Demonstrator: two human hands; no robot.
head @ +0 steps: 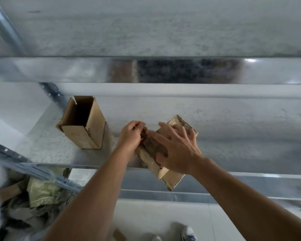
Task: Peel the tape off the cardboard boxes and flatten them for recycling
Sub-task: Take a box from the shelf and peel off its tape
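Note:
A small brown cardboard box (170,180) lies tilted on the metal shelf (146,108), its near end sticking out past the front edge. My right hand (177,150) lies flat on top of it with fingers spread, pressing it down. My left hand (130,136) is at the box's left side, fingers curled and pinching a strip of tape (143,132) at the box's surface. A second, taller box (87,129) stands upright to the left with its top open.
The shelf's front lip (94,165) runs across the view and a metal upright (52,93) stands at the back left. Below at left lies a pile of crumpled tape and cardboard scraps (35,193). My shoes (188,233) show on the white floor.

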